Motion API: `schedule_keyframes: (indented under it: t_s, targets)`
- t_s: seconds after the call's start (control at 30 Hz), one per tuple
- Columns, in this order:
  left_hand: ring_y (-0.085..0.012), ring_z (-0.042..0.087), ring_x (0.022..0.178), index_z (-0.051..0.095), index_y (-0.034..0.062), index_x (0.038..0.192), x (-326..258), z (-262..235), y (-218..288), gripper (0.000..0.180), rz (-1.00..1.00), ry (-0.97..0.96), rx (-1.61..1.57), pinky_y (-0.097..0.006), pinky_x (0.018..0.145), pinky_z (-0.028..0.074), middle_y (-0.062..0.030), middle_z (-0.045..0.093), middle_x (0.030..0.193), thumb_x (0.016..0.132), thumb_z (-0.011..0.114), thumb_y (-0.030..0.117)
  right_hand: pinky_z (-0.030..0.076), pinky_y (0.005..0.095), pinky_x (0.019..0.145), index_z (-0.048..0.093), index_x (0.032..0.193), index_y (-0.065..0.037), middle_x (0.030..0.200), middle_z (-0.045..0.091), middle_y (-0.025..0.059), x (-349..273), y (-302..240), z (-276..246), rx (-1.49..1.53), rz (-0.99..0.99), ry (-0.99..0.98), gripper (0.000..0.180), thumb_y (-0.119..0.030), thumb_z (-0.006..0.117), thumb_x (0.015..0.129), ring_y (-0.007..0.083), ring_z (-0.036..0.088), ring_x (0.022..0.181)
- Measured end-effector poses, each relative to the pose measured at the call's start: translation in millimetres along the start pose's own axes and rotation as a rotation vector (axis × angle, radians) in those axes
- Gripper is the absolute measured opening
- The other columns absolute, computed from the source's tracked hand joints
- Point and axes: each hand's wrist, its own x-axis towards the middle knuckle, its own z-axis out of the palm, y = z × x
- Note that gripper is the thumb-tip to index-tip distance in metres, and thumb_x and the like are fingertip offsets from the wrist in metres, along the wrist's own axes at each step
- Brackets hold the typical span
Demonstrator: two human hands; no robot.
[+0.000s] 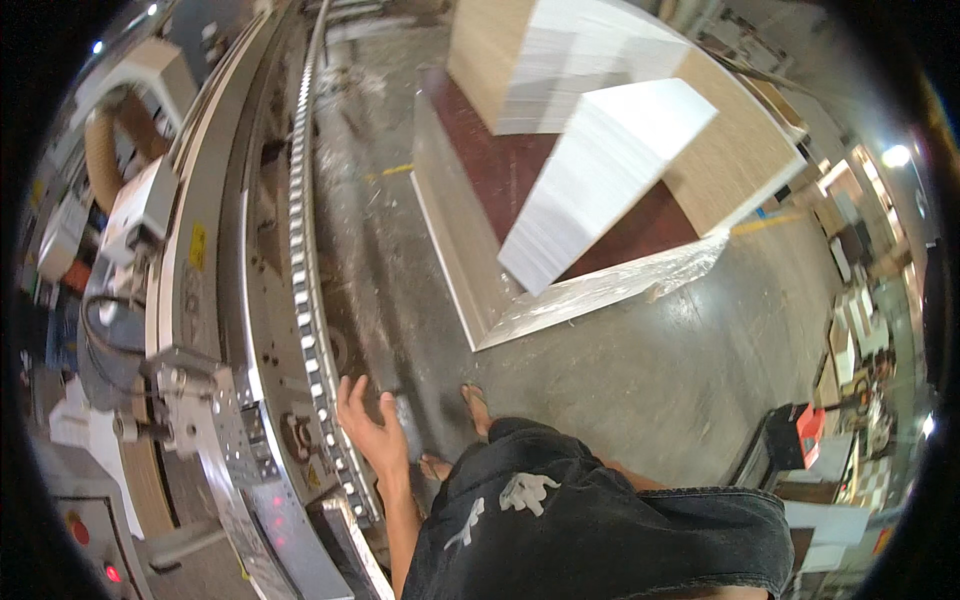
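My left hand (368,422) hangs open beside the long edge-banding machine (215,300), its fingers spread next to the machine's roller track (305,300). It holds nothing. My right hand is out of view. My dark shorts (590,525) fill the lower middle, and my bare feet in sandals (478,408) stand on the concrete floor.
Stacks of white and wood-grain panels (600,150) sit on a low pallet platform (470,270) ahead on the right. A control box with red lights (95,530) is at lower left. A red tool (808,432) and small parts lie on benches at the right.
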Motion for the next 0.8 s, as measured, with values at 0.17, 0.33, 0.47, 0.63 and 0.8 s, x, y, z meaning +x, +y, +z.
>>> schedule_keyframes:
  t_s: [0.17,0.33,0.47,0.63,0.8]
  targets:
    - [-0.0349,0.059,0.127,0.064,0.0027,0.131,25,36,126,0.035,0.317,-0.153,-0.278,-0.043,0.109,0.044,-0.0178,0.062,0.137,0.097,0.066,0.011,0.052,0.0517,0.095,0.072,0.121,-0.008,0.128,0.069,0.0212,-30,36,21,0.192,0.033,-0.016,0.034,-0.027,0.054,0.1,0.0415,0.065,0.119]
    - [-0.0337,0.066,0.115,0.068,0.003,0.124,30,69,262,0.029,0.583,-0.173,-0.212,-0.041,0.101,0.05,-0.0161,0.07,0.121,0.096,0.068,0.012,0.052,0.0506,0.096,0.072,0.122,-0.007,0.13,0.069,0.0206,13,54,-37,0.213,-0.092,0.055,0.034,-0.026,0.053,0.101,0.0409,0.066,0.119]
    - [-0.027,0.069,0.107,0.069,0.0009,0.122,44,127,339,0.029,0.618,-0.082,-0.287,-0.04,0.093,0.053,-0.0149,0.073,0.114,0.099,0.068,0.019,0.051,0.0498,0.097,0.072,0.123,-0.006,0.132,0.068,0.0201,33,69,-98,0.16,-0.137,0.112,0.035,-0.025,0.052,0.103,0.0404,0.066,0.119]
    - [-0.023,0.065,0.102,0.058,0.0012,0.137,71,185,408,0.057,0.353,-0.075,-0.303,-0.039,0.086,0.055,-0.0151,0.066,0.116,0.095,0.073,0.036,0.055,0.0513,0.089,0.074,0.109,-0.005,0.123,0.07,0.0206,69,117,-114,0.058,-0.482,0.505,0.033,-0.026,0.05,0.101,0.0429,0.068,0.111]
    - [-0.0151,0.065,0.087,0.058,-0.0015,0.134,87,181,412,0.049,0.171,-0.077,-0.237,-0.031,0.07,0.051,-0.0098,0.068,0.105,0.097,0.067,0.029,0.056,0.0529,0.09,0.065,0.123,-0.005,0.122,0.07,0.0221,3,90,-176,0.015,-0.516,0.395,0.043,-0.036,0.04,0.107,0.0421,0.069,0.111]
